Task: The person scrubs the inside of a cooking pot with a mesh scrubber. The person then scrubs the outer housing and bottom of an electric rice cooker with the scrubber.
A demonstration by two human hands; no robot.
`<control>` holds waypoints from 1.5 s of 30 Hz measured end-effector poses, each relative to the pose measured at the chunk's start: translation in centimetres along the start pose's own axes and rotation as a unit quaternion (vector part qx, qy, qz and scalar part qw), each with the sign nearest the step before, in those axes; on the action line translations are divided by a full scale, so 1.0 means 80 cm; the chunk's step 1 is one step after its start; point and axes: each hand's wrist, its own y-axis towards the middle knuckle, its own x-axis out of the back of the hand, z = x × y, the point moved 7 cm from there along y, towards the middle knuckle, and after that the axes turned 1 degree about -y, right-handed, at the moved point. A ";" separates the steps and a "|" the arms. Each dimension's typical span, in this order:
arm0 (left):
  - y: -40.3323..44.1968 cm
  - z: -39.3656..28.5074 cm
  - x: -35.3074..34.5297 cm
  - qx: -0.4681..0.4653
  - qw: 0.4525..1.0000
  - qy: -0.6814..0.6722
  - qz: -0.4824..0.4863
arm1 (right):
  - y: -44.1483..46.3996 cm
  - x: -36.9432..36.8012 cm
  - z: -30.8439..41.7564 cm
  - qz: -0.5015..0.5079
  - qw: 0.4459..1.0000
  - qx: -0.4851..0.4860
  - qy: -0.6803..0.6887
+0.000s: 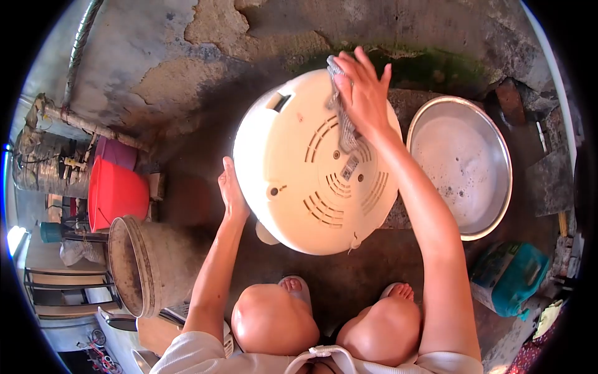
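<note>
A cream-coloured round appliance, seemingly a rice cooker (293, 187), is tipped so that its vented underside with screw holes and a small label faces me. My left hand (233, 190) grips its left side; the fingers are hidden behind the body and the thumb shows. At the upper right of the underside, my right hand (364, 93) presses a grey cloth (346, 124) against the surface. Part of that cloth hangs out below the palm. Just right of the cooker stands a metal basin (461, 168) of cloudy, sudsy water with dark specks.
A red bucket (115, 193) and a large stained bucket (159, 268) stand on the left. A teal jug (511, 274) is at the lower right. Behind the cooker rises a peeling wall (261, 37). My knees (274, 318) are close below the cooker.
</note>
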 end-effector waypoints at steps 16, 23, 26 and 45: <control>0.109 -0.002 -0.031 0.138 0.952 0.189 0.199 | -0.099 -0.003 -0.052 0.028 0.950 -0.267 0.158; 0.059 -0.055 -0.033 0.077 0.983 -0.080 0.149 | -0.020 0.073 0.019 -0.127 0.973 -0.060 0.184; 0.064 -0.044 -0.021 0.009 0.992 -0.052 0.118 | -0.004 0.074 0.037 -0.096 0.983 -0.062 0.144; 0.047 -0.133 -0.085 -0.081 0.978 0.143 0.132 | -0.014 0.100 0.093 -0.166 0.966 0.070 0.183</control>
